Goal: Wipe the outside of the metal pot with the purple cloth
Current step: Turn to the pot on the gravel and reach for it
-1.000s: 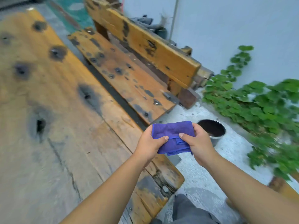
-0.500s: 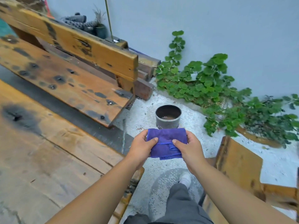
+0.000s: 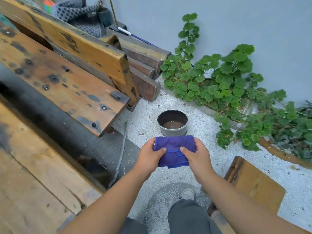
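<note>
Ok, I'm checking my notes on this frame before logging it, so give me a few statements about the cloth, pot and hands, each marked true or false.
1. Both hands hold the purple cloth: the left hand and the right hand. True.
2. The metal pot stands on the wooden bench. False: it stands on the gravel ground.
3. The cloth is pressed against the pot's side. False: it is held up in front of the pot, wiping not yet begun.
4. The pot is open, no lid on it. True.
5. Green plants grow by the wall. True.
</note>
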A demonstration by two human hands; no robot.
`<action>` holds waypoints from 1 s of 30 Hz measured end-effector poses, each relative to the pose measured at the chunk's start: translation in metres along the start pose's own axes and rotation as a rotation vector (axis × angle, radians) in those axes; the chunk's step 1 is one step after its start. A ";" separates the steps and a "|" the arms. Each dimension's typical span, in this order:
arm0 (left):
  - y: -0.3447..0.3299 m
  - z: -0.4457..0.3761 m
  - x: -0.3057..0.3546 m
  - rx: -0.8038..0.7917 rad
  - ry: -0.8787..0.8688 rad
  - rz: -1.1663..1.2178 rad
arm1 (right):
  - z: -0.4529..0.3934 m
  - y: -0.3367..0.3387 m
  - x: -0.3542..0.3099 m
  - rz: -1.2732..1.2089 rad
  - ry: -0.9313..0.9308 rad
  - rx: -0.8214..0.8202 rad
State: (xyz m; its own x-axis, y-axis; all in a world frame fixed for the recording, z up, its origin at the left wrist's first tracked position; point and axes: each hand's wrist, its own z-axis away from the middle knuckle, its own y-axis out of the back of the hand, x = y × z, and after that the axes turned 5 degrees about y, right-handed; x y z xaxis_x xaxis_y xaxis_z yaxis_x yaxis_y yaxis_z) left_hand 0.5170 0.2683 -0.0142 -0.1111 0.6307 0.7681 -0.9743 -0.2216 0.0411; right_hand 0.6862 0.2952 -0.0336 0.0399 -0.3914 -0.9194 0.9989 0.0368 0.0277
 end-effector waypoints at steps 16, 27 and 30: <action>-0.052 -0.307 -0.111 -0.029 0.051 -0.049 | -0.252 -0.011 0.191 -0.162 -0.120 0.261; -0.080 -0.489 -0.223 -0.259 0.019 -0.174 | -0.396 0.009 0.357 -0.247 -0.032 0.077; -0.091 -0.506 -0.232 -0.356 -0.110 -0.294 | -0.415 0.028 0.363 -0.267 0.027 -0.003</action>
State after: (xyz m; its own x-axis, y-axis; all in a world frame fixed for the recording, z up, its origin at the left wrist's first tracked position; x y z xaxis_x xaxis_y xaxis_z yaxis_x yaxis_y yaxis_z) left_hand 0.5326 0.5188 -0.5194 0.1820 0.5413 0.8209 -0.9701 0.2353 0.0600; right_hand 0.7188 0.5360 -0.5293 -0.2261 -0.3629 -0.9040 0.9738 -0.0616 -0.2189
